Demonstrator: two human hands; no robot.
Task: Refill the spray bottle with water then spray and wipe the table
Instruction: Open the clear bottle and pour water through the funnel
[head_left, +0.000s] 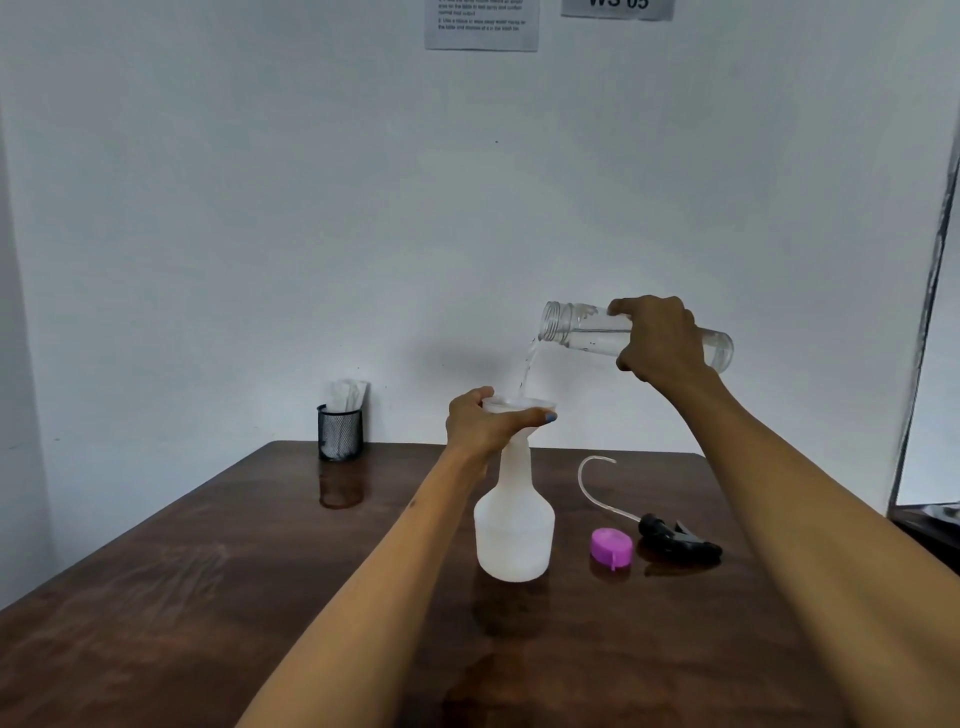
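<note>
A white translucent spray bottle (514, 525) stands upright on the dark wooden table (218, 597) without its head. A white funnel (524, 404) sits in its neck, and my left hand (483, 423) grips the funnel's rim. My right hand (660, 340) holds a clear water bottle (582, 328) tipped almost level above the funnel. A thin stream of water (527, 364) falls from its open mouth into the funnel. The black spray head (678, 540) with its curved clear tube (589, 483) lies on the table to the right.
A purple cap (612, 546) lies between the spray bottle and the spray head. A black mesh cup (340, 432) with white tissues stands at the table's far left edge by the wall. Printed sheets (480, 23) hang on the wall above.
</note>
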